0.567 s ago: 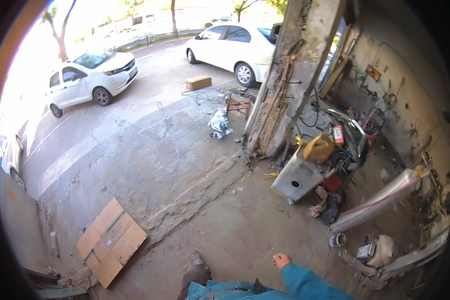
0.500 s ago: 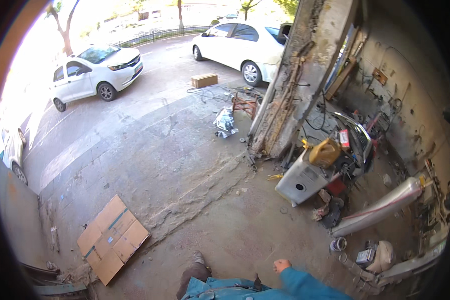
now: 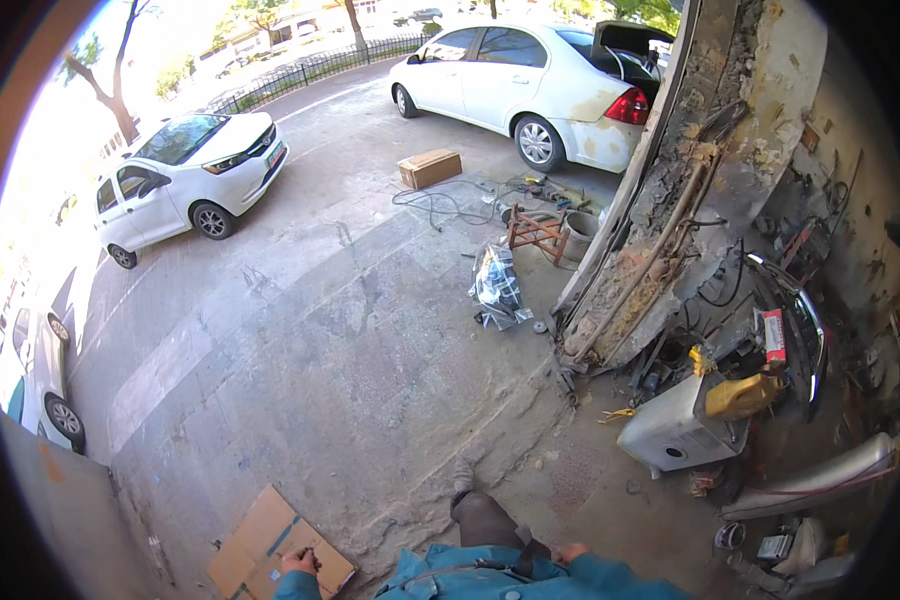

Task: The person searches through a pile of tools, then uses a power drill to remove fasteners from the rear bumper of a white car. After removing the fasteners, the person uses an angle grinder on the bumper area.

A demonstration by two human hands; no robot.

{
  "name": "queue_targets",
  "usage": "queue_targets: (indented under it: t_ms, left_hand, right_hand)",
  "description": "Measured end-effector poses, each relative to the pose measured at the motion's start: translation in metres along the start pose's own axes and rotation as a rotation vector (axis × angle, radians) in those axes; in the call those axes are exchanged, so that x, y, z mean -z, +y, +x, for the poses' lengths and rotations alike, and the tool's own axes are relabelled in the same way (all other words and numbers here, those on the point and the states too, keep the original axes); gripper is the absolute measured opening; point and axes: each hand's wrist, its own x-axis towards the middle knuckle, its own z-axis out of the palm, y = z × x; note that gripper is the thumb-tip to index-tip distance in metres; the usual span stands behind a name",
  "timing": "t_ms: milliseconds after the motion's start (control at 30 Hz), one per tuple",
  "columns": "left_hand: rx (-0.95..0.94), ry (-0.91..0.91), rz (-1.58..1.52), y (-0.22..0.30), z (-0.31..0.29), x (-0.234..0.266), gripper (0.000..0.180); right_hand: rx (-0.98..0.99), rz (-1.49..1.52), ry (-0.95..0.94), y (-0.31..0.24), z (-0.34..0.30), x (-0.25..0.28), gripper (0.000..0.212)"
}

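My left hand (image 3: 302, 562) hangs low at the bottom edge, its fingers curled. A small dark patch shows at the fingers, too small to make out. Below this hand, in line with it, a flattened cardboard box (image 3: 248, 540) with blue-green tape lies on the ground. My right hand (image 3: 572, 552) hangs beside my right thigh, blurred and partly hidden, so its fingers do not read clearly. It touches no object that I can see. My dark trouser leg and shoe (image 3: 464, 474) reach forward onto the rough concrete.
A pillar (image 3: 670, 230) stands to the right. Beside it are a pale metal box (image 3: 675, 435), a yellow jug (image 3: 742, 396) and a long wrapped roll (image 3: 815, 482). Ahead lie a plastic bag (image 3: 498, 285), cables and a carton (image 3: 430, 168). A white car (image 3: 520, 85) has its trunk raised.
My view has moved forward and turned, bringing the white car's rear into sight. One leg has stepped ahead. My left hand has come into view; the right hand is closer to my body.
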Motion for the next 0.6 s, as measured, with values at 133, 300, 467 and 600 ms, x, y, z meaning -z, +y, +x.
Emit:
queue_targets:
  t_ms: [133,300,467,600]
  left_hand:
    - [0.176,-0.188,0.371,0.029,0.039,-0.034,0.025]
    - [0.187,-0.314,0.598,0.135,0.126,-0.081,0.026]
    - [0.248,-0.294,0.566,0.243,0.27,-0.136,0.026]
    - [0.2,-0.321,0.493,0.334,0.421,-0.187,0.025]
  right_hand:
    - [0.128,0.501,0.135,-0.199,0.048,0.115,0.029]
    - [0.286,0.408,0.298,-0.437,0.053,0.264,0.03]
    - [0.354,0.464,0.361,-0.586,0.132,0.329,0.031]
    - [0.006,0.492,0.308,-0.607,0.198,0.319,0.032]
